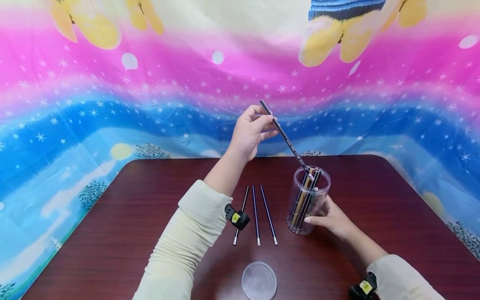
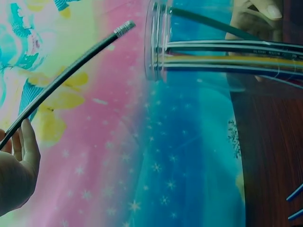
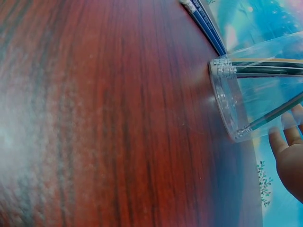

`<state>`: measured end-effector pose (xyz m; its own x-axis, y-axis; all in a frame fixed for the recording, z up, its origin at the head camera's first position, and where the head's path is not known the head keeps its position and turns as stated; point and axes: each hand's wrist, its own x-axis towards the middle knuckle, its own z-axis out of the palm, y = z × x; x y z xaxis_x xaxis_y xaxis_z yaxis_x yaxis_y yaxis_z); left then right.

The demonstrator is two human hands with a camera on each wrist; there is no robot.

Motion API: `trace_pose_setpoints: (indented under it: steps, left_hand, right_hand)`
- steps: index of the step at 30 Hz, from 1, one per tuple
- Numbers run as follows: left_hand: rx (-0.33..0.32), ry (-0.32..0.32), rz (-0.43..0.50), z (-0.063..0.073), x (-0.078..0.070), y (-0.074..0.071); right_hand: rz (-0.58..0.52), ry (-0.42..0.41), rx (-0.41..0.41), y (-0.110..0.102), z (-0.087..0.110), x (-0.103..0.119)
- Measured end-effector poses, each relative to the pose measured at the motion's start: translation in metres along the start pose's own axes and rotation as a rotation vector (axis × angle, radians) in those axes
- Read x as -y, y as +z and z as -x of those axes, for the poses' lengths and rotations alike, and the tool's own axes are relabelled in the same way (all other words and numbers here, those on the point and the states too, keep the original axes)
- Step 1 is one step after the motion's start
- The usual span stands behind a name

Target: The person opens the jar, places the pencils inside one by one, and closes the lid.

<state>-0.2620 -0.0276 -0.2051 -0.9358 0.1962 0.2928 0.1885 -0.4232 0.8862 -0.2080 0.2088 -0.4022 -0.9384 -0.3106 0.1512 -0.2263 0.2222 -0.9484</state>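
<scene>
My left hand point(image 1: 250, 132) pinches a dark pencil point(image 1: 286, 140) near its upper end and holds it slanting down to the right. Its silver lower end overlaps the mouth of a clear plastic jar point(image 1: 328, 184) in the head view; in the left wrist view the pencil's silver tip point(image 2: 125, 28) is apart from the rim. Several pencils point(image 1: 300, 205), dark and gold-coloured, stand inside the jar. My right hand point(image 1: 332, 218) grips the jar low on its right side, thumb in front. Through the wall in the right wrist view, silver pencil ends point(image 3: 225, 69) show at the jar's bottom.
Three dark pencils lie side by side left of the jar, the middle pencil point(image 1: 256, 216) among them. Nearer the front is a round clear lid point(image 1: 259, 280). The dark red wooden table point(image 1: 168, 175) ends at a patterned cloth point(image 1: 180, 83) behind.
</scene>
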Motion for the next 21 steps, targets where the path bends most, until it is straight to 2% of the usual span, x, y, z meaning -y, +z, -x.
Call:
trace_pose_setpoints:
  steps: [8, 13, 18, 21]
  left_hand:
    - [0.044, 0.009, -0.052, 0.002, 0.011, 0.017]
    - [0.102, 0.017, -0.104, 0.003, 0.024, 0.026]
    - [0.157, 0.028, -0.198, 0.007, 0.038, 0.031]
    - [0.172, 0.003, -0.233, 0.009, 0.046, 0.032]
  right_hand:
    - [-0.026, -0.023, -0.011, 0.003, 0.000, 0.001]
    - [-0.043, -0.032, -0.012, 0.003, 0.000, 0.002]
    - [-0.064, -0.059, -0.003, 0.003, 0.001, 0.001]
    - [-0.077, -0.068, -0.001, 0.003, 0.001, 0.000]
